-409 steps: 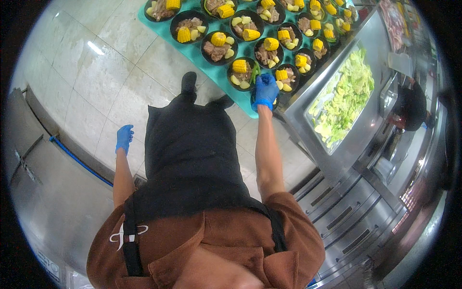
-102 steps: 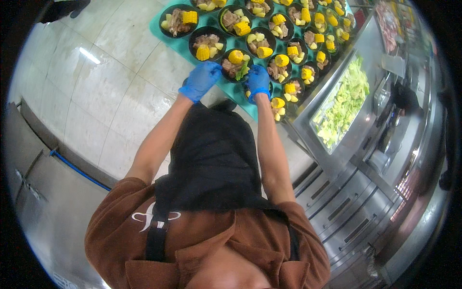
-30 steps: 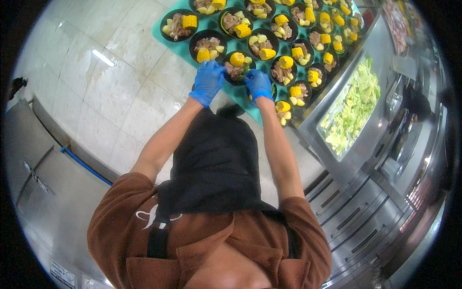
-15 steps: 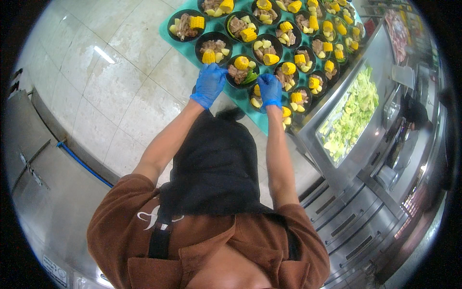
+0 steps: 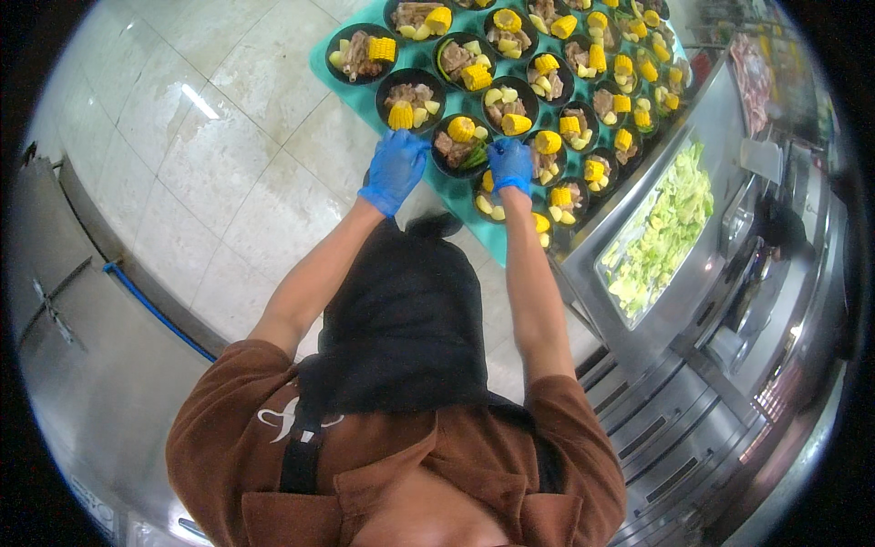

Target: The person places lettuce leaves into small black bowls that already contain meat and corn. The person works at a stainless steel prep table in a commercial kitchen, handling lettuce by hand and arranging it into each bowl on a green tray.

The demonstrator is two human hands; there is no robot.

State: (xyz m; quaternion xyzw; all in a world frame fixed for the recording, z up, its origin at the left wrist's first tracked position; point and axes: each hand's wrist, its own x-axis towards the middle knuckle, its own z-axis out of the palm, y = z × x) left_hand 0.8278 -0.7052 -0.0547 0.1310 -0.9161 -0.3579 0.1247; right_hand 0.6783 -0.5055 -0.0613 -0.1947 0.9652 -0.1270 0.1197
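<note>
A black bowl (image 5: 441, 168) with meat, a corn piece and green vegetables stands at the near edge of the green table, between my blue-gloved hands. My left hand (image 5: 396, 171) is closed at the bowl's left rim, its fingertips partly hidden. At the right rim my right hand (image 5: 510, 166) is curled closed, thumb side against the bowl. A bowl with corn and pale chunks (image 5: 489, 202) lies just below my right hand, partly covered by it. Another bowl of meat and corn (image 5: 410, 98) sits right beyond my left hand.
Rows of similar filled bowls (image 5: 509, 107) cover the green table (image 5: 339, 77). To the right, a steel counter (image 5: 629, 333) holds a tray of chopped leafy greens (image 5: 663, 228), with raw meat (image 5: 749, 77) farther back. Tiled floor (image 5: 210, 146) and a steel cabinet (image 5: 100, 346) are on the left.
The whole view has shifted slightly, with the table lower in it. The greens in the bowl between my hands now lie spread lower along its near side. Both hands stay at its sides.
</note>
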